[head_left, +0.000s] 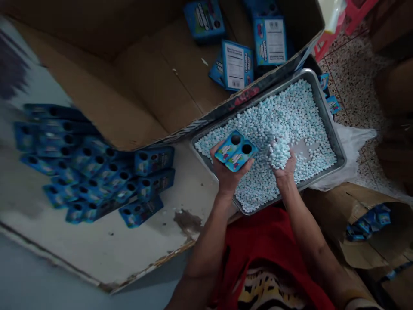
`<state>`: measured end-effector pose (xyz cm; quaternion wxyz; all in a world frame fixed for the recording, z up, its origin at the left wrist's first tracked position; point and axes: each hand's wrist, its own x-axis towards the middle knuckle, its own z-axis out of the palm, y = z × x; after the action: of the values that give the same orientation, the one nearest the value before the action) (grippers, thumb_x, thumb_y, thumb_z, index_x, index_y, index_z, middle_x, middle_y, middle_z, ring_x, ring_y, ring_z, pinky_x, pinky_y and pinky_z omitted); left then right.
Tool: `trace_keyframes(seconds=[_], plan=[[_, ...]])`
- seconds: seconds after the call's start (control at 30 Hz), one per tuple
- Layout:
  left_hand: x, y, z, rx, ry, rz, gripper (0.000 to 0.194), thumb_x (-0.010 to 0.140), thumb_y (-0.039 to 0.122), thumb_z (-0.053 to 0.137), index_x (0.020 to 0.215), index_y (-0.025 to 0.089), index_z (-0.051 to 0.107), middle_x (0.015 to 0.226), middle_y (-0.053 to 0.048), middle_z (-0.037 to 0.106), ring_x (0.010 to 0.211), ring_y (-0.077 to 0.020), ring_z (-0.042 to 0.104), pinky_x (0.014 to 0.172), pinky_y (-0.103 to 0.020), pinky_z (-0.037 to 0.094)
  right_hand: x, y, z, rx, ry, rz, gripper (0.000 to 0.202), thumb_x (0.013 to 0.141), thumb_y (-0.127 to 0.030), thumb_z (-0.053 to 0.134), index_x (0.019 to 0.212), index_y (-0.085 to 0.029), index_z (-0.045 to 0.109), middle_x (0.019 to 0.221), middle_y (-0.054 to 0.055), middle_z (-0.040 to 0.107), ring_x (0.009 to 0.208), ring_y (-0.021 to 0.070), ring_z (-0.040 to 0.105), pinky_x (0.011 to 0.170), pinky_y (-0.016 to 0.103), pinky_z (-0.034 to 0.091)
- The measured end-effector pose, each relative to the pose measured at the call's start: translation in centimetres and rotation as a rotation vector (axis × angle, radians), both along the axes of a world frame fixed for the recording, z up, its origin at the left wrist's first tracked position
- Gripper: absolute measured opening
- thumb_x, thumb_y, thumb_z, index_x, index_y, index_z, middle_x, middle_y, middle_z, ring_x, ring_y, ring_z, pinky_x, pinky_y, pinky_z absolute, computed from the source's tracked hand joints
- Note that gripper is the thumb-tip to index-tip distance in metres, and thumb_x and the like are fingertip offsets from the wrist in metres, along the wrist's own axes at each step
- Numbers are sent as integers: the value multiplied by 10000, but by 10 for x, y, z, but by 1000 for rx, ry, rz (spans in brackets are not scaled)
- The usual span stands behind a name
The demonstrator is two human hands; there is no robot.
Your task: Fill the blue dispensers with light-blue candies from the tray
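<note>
Two small blue candy boxes point(232, 158) sit side by side in my left hand point(227, 180), its fingers wrapped round them from below. Each box has a dark round hole at its upper end. My right hand point(286, 168) is cupped under a heap of pale blue and white candies point(278, 151), which hides most of its fingers. Both hands are over a metal tray point(329, 114) filled with loose candies of the same kind. The boxes are left of the heap, apart from it. A bare patch of tray bottom shows right of my right hand.
A large open cardboard carton point(145, 82) with several blue boxes inside stands beyond the tray. Rows of blue boxes point(97, 172) with holes cover part of the worn white table point(138, 249). At right are a brown sack point(335, 206) containing blue packs and a clear plastic bag point(348, 146).
</note>
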<state>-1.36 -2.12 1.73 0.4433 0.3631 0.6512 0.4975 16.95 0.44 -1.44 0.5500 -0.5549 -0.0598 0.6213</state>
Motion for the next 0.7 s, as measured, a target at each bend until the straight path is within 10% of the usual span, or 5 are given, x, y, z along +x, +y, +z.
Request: trace_keyframes(seconds=[0.13, 0.3, 0.7], plan=[[-23, 11, -3, 175, 221, -299, 840, 556, 364, 1054, 1285, 271, 647, 1281, -79, 677, 1220, -316, 677, 1122, -496, 542, 9, 4, 45, -1, 157, 14, 443, 882, -622, 645, 1106, -254, 751, 1033, 55, 844, 915, 263, 799, 924, 509, 684], [-10, 16, -3, 175, 259, -376, 748, 591, 297, 1001, 1266, 267, 681, 1206, -73, 690, 1157, -312, 687, 1042, -461, 568, -5, 16, 91, 135, 37, 53, 368, 905, -595, 625, 979, -250, 727, 1041, 79, 812, 1061, 299, 772, 1015, 564, 639], [-18, 14, -1, 138, 192, -521, 698, 597, 303, 965, 1250, 277, 719, 1231, -65, 748, 1169, -310, 708, 1046, -453, 557, -23, 37, 102, 382, -206, 305, 531, 930, -748, 451, 959, -261, 660, 1037, 82, 710, 1001, 275, 708, 1010, 518, 588]])
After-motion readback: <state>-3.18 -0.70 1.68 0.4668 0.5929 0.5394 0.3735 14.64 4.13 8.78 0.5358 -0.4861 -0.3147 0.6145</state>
